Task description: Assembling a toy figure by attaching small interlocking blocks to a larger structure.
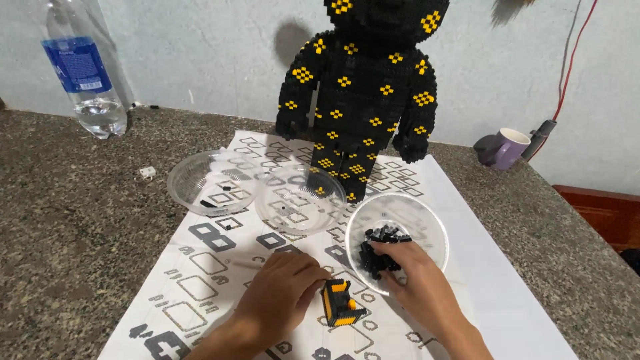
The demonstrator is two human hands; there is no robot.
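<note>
Figure: a tall black-and-yellow brick figure (363, 100) stands at the far edge of my instruction sheet (480, 280).
Bottle: a clear bottle (83, 67) holding a little water stands at the counter's far left corner.
Right bowl: a clear bowl (427, 217) holds black bricks (380, 237); my right hand (417, 277) reaches in, fingers curled on them.
Other bowls: two clear bowls (207, 181) (300, 199) hold only stray pieces.
Small build: my left hand (280, 293), loosely bent, touches the black-and-orange block assembly (341, 303) near the sheet's near edge.

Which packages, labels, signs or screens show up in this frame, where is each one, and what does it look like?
Plastic water bottle: back left on the stone counter, clear, tilted.
Bottle label: wrapped round the bottle's middle, blue band with pale print.
Instruction sheet: flat on the counter under the bowls and both hands, white with grey and black block diagrams.
No screens or signs.
</note>
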